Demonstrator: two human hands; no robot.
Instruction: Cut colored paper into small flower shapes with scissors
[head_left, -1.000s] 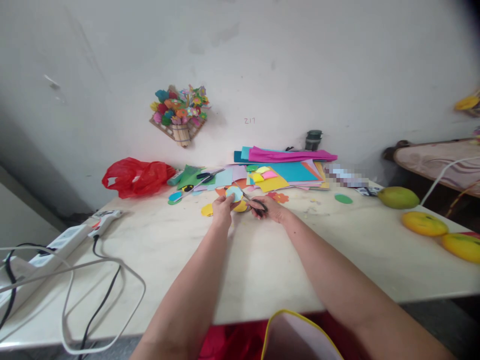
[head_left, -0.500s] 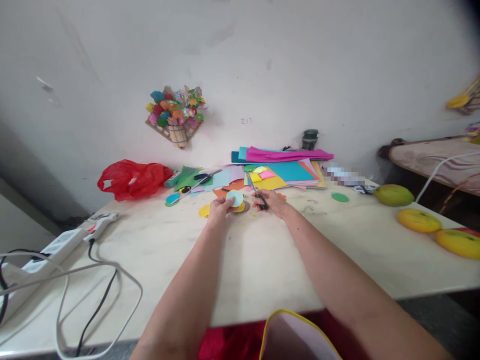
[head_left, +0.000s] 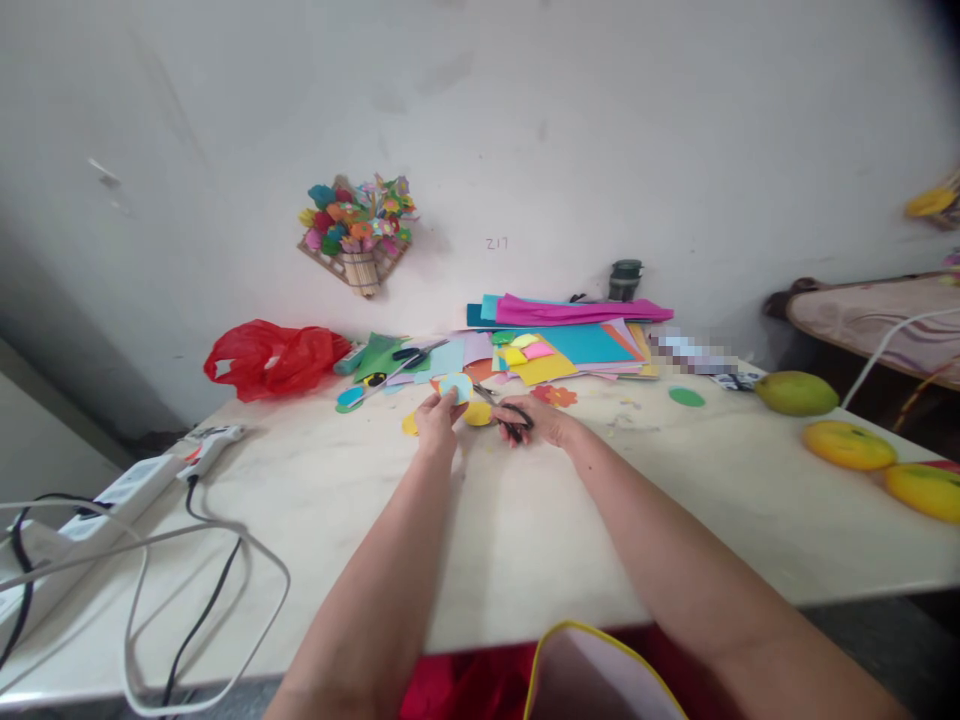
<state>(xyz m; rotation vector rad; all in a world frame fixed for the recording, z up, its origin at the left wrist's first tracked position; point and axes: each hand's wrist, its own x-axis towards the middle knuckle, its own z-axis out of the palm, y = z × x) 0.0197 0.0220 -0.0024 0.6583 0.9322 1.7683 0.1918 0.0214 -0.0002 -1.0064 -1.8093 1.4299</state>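
Note:
My left hand (head_left: 437,418) pinches a light-blue paper piece (head_left: 453,386) with a yellow edge showing behind it. In my right hand (head_left: 541,420) is a pair of scissors (head_left: 517,412) with dark handles, its blades pointing left toward the paper's right edge. I cannot tell whether the blades touch the paper. Below and between the hands lie yellow paper pieces (head_left: 478,414), and another yellow piece (head_left: 409,424) shows left of my left hand. A red-orange paper flower (head_left: 555,396) lies just beyond my right hand.
Coloured sheets (head_left: 592,345) are stacked at the back, beside a second pair of scissors (head_left: 409,354) and a red plastic bag (head_left: 274,358). A green paper oval (head_left: 686,397) and mangoes (head_left: 847,444) lie right. A power strip (head_left: 124,490) with loose cables occupies the left.
The scissors have swung from pointing up and away to pointing left at the paper. My left hand has shifted slightly left with the paper, and the red-orange flower shows more fully.

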